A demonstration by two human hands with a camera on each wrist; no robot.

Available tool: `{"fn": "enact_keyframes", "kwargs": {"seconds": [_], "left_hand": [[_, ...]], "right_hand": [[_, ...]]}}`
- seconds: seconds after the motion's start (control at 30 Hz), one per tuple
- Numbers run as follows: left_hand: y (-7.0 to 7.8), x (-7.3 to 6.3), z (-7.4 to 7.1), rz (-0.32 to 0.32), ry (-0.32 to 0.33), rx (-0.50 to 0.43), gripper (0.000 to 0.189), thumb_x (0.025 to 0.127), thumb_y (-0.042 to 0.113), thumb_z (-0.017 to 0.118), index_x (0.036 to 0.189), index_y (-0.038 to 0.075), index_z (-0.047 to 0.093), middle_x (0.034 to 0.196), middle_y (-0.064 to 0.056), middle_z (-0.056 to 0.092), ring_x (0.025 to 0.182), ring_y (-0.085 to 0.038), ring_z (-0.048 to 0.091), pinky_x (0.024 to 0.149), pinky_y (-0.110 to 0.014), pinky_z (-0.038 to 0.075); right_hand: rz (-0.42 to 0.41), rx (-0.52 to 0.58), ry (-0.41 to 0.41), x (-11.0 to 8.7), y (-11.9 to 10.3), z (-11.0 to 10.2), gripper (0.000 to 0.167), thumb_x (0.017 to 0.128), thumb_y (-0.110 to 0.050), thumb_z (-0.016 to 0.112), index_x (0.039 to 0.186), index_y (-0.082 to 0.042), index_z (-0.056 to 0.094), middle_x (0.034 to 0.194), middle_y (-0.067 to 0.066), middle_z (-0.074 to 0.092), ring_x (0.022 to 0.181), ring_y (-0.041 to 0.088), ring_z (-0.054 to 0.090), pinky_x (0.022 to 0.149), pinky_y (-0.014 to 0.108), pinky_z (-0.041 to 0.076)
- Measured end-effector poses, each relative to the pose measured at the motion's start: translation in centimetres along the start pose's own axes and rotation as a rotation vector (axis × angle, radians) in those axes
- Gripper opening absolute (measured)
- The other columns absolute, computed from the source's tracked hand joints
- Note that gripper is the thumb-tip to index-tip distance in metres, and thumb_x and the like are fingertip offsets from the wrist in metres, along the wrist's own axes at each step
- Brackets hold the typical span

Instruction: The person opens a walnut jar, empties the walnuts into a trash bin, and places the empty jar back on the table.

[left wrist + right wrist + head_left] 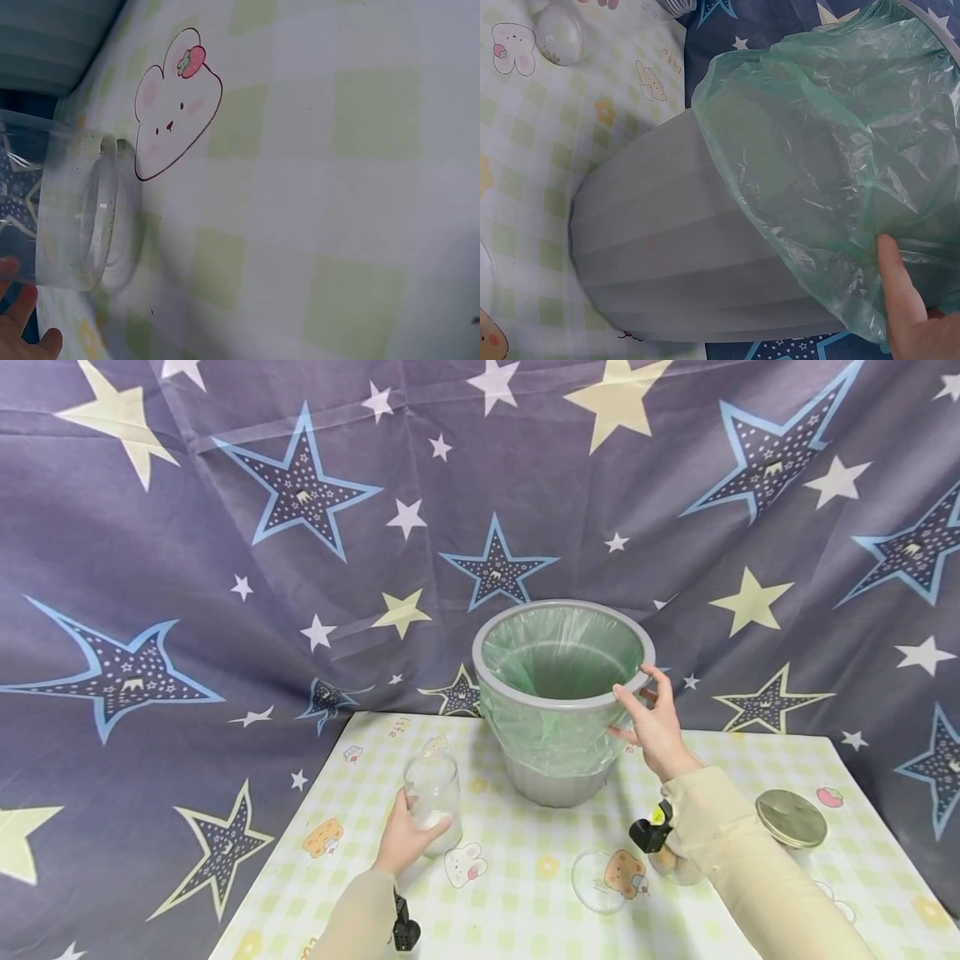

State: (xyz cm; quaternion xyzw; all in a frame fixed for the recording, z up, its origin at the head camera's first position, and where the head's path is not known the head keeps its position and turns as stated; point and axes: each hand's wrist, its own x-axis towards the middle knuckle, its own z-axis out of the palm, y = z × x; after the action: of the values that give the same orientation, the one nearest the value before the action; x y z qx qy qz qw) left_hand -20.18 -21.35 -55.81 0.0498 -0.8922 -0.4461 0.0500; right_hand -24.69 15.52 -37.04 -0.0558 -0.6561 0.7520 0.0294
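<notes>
In the head view, my left hand (407, 839) holds a clear, see-through jar (435, 777) round its side, with the thumb across the front. The left wrist view shows the lower end of this jar (71, 206) close to the tablecloth; whether it touches is hard to tell. My right hand (655, 731) grips the grey rim of a trash bin (555, 791) at its right side, thumb and fingers at the edge. A green plastic liner (547, 743) is folded over the rim. One finger presses on the liner (810, 172) in the right wrist view.
On the checked tablecloth (517, 910) lies a clear round disc (600, 906). A container with a gold lid (791, 818) stands at the right. Another small object (678, 870) is partly hidden under my right sleeve. A star-patterned curtain (375, 635) hangs behind the table.
</notes>
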Motion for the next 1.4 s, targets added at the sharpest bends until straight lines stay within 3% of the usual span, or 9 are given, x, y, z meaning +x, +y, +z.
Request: {"fn": "enact_keyframes", "kwargs": {"seconds": [0.13,0.57,0.87,1.1,1.27,1.4], "left_hand": [[-0.2,-0.4,-0.4,0.017,-0.009,-0.015,0.101,0.073,0.032,0.081,0.145,-0.002,0.019,0.143,-0.031,0.034,0.133,-0.046,0.034,0.110,-0.057,0.027],[-1.4,-1.5,-0.8,-0.048,-0.026,-0.072,0.105,0.073,0.029,0.082,0.147,0.002,0.014,0.148,-0.030,0.028,0.136,-0.047,0.027,0.111,-0.058,0.023],[-0.9,-1.9,-0.5,-0.018,-0.018,-0.082,0.100,0.074,0.019,0.081,0.146,-0.001,0.014,0.146,-0.032,0.030,0.135,-0.048,0.027,0.111,-0.058,0.022],[-1.8,-1.3,-0.3,-0.007,-0.043,-0.077,0.109,0.072,0.022,0.082,0.148,0.002,0.006,0.149,-0.030,0.024,0.137,-0.046,0.025,0.112,-0.057,0.020],[-2.2,-1.1,-0.9,0.014,-0.063,-0.080,0.116,0.070,0.025,0.084,0.149,0.003,0.002,0.144,-0.033,0.029,0.133,-0.050,0.030,0.109,-0.061,0.024],[-1.7,-1.2,-1.9,0.000,-0.069,-0.075,0.119,0.069,0.028,0.084,0.149,0.004,0.000,0.140,-0.034,0.033,0.130,-0.048,0.035,0.107,-0.061,0.029]], "right_hand": [[0.002,0.002,-0.005,-0.1,-0.2,0.1,0.066,0.096,-0.022,0.053,0.148,-0.025,0.013,0.142,0.013,0.014,0.134,0.032,0.027,0.084,0.041,0.055],[0.013,0.007,-0.018,0.0,0.1,0.2,0.067,0.095,-0.023,0.054,0.148,-0.023,0.014,0.143,0.013,0.015,0.135,0.032,0.027,0.084,0.040,0.055],[0.003,0.009,-0.014,-0.2,0.1,0.1,0.067,0.095,-0.022,0.054,0.149,-0.023,0.014,0.143,0.015,0.013,0.135,0.035,0.027,0.084,0.041,0.055],[-0.014,-0.022,-0.020,-0.2,0.2,0.0,0.067,0.096,-0.024,0.052,0.149,-0.024,0.012,0.143,0.016,0.012,0.135,0.034,0.026,0.092,0.050,0.048],[-0.013,-0.014,-0.015,-0.2,0.2,0.0,0.067,0.096,-0.025,0.053,0.149,-0.023,0.012,0.141,0.014,0.014,0.134,0.033,0.027,0.089,0.047,0.051],[-0.009,-0.006,-0.010,-0.2,0.1,0.0,0.067,0.096,-0.023,0.053,0.149,-0.021,0.013,0.140,0.013,0.016,0.133,0.032,0.028,0.086,0.043,0.053]]}}
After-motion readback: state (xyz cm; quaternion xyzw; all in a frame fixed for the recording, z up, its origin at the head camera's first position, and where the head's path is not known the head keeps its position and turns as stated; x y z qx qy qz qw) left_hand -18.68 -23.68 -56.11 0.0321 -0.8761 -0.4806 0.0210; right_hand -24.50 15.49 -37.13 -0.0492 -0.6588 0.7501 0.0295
